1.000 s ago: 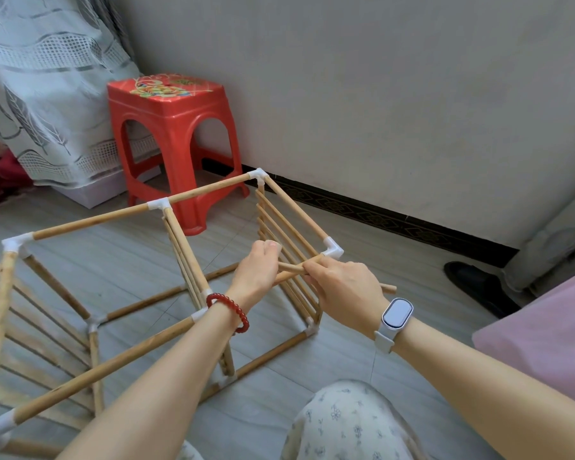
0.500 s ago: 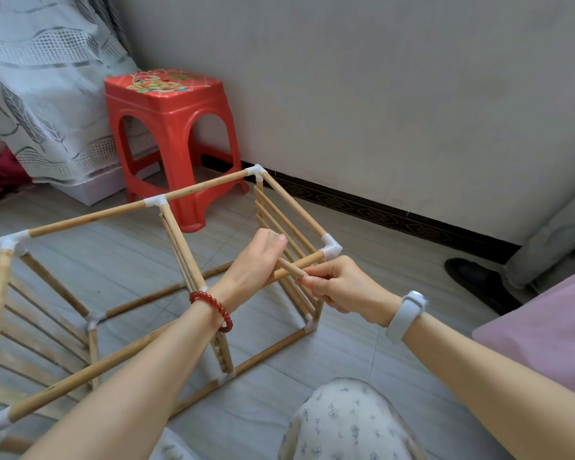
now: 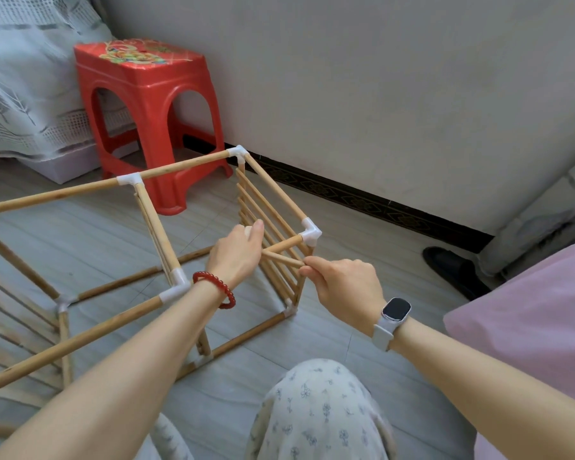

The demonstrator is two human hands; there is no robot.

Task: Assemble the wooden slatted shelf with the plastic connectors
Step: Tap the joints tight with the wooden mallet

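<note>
The shelf frame (image 3: 166, 240) lies on its side on the floor, centre-left of the frame. A loose rod (image 3: 283, 259) is pinched at its near end by the right hand (image 3: 344, 282); the left hand (image 3: 238, 254) is curled around where it crosses the top rail. Risk, as judged: if the rod is levered sideways, the white corner connector (image 3: 310, 233) could be pried loose. No legible writing is found; only a floral pattern is seen on the red stool (image 3: 143, 104), upper left.
</note>
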